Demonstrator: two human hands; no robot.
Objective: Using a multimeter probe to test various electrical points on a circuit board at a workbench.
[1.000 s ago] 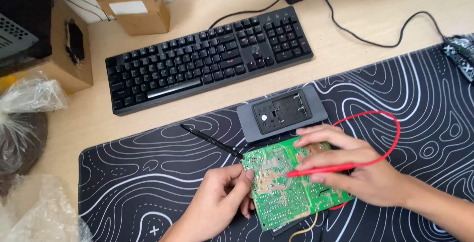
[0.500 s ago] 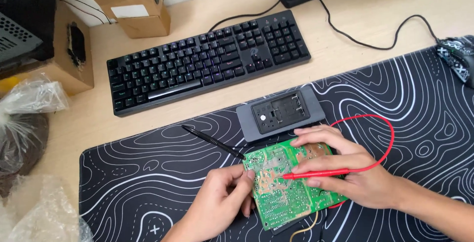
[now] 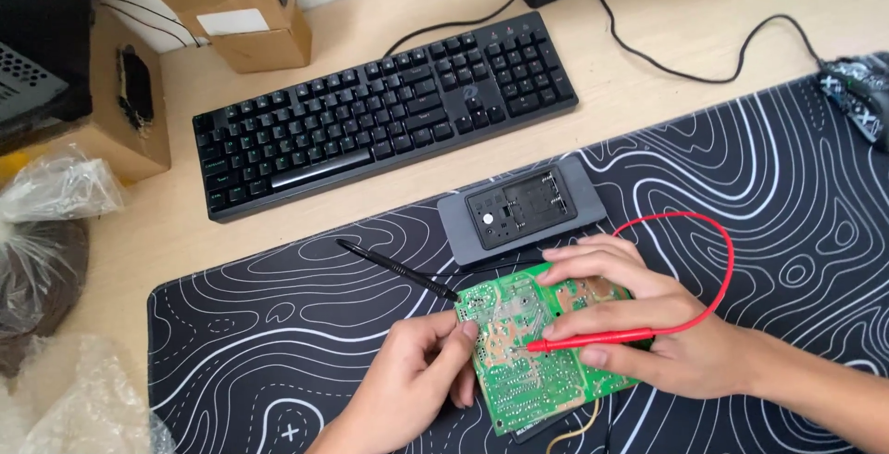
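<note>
The green circuit board [image 3: 537, 352] lies solder-side up on the black patterned mat [image 3: 278, 343]. The right hand [image 3: 648, 324] pinches a red test probe [image 3: 602, 338], tip on a joint; the left hand [image 3: 417, 389] curls against the board's edge, thumb pressing. Steadying the board firmly and keeping the tip on one pad would avoid bridging neighbours. A black probe [image 3: 394, 269] lies apart.

Glossy green circuit board [image 3: 542, 352]; matt black desk mat [image 3: 787, 195], seemingly cloth; smooth pale wood-look counter [image 3: 648, 18]; crinkled clear plastic bags [image 3: 56, 195].

On the black desk mat with white wavy lines [image 3: 741, 185], the left hand [image 3: 407, 384] steadies a green printed circuit board [image 3: 537, 352] by its edge. The right hand [image 3: 648, 324] presses a red test probe [image 3: 593, 338] onto the board. A black probe [image 3: 394, 269] lies just left of the board, and a grey rectangular meter [image 3: 520, 208] lies just behind it.
</note>
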